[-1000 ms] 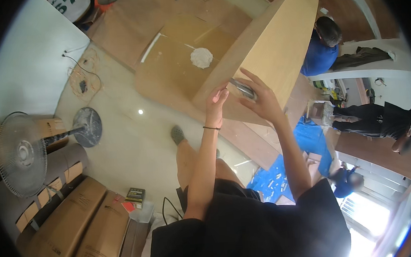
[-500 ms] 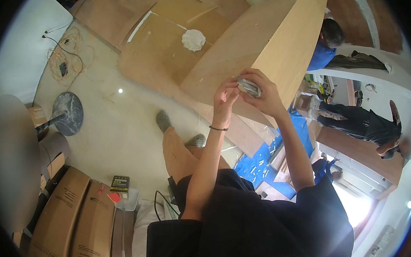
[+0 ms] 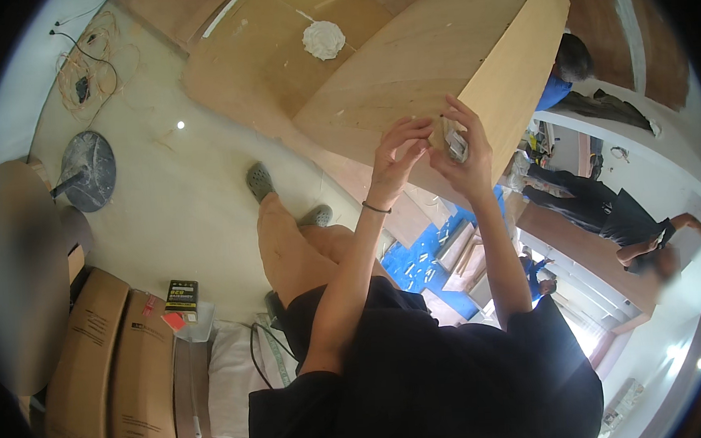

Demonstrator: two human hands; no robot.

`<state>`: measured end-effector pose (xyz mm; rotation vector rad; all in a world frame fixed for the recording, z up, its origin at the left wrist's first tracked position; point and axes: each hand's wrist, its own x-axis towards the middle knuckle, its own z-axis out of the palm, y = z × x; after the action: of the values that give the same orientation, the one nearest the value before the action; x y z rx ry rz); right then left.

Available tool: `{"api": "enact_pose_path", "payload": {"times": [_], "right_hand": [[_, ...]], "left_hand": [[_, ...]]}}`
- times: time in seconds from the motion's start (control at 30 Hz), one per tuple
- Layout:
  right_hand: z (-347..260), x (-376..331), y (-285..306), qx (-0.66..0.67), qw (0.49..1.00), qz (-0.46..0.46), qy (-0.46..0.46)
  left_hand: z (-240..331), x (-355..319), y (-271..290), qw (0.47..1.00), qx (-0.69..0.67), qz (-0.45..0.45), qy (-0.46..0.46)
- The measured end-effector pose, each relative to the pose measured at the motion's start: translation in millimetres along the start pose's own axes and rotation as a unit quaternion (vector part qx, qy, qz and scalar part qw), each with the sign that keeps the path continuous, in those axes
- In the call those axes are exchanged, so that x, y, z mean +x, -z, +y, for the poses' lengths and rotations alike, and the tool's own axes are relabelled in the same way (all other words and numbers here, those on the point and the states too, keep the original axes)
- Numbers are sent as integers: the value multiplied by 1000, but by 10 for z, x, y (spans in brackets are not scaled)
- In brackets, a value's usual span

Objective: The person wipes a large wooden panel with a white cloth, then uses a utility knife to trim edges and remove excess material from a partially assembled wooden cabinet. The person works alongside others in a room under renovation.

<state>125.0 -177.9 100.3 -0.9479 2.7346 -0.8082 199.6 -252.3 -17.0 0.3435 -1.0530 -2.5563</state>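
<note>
I stand close to the big plywood cabinet point(image 3: 430, 69), which is my landmark here, and both my hands are raised to its near vertical corner edge. My right hand point(image 3: 467, 152) holds a small metal fitting point(image 3: 457, 142), maybe a hinge or a bracket; I cannot tell exactly which. The fingers of this hand are curled around it and press it flat against the cabinet edge, so they are closed on the fitting. My left hand point(image 3: 398, 148) is just beside, on the left side of the same corner. Its fingers are bent and close together, the tips touching the wood next to the fitting, but they hold nothing that I can see.

As I judge it, the work is in its middle part. The fitting is already brought to the cabinet and set on its place, this is done. What is left is to fix it: I see no screw and no tool in my hands, so the fastening is not yet made, I think.

Below the cabinet, on the floor, lie more plywood sheets point(image 3: 237, 65). Far to the left of it stand cardboard boxes point(image 3: 111, 370), and to the right another person point(image 3: 607, 211) is bending.
</note>
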Motion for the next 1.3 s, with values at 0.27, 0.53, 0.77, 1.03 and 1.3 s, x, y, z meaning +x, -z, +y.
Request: {"api": "enact_pose_path", "payload": {"times": [0.27,0.53,0.77,1.03,1.3], "right_hand": [[-39,-8,48,-4,1000,-28,-4],[62,1,55,35,998,-28,32],[296,-165,107,397,893,117,-179],[128,-351,261,346,892,23,-291],[122,-425,441,325,889,-45,-319]], "left_hand": [[-6,-46,-68,998,-43,32,19],[103,-45,-81,990,-109,54,71],[75,8,-40,989,-123,48,63],[162,64,4,999,15,34,24],[310,149,132,990,131,-53,-7]]}}
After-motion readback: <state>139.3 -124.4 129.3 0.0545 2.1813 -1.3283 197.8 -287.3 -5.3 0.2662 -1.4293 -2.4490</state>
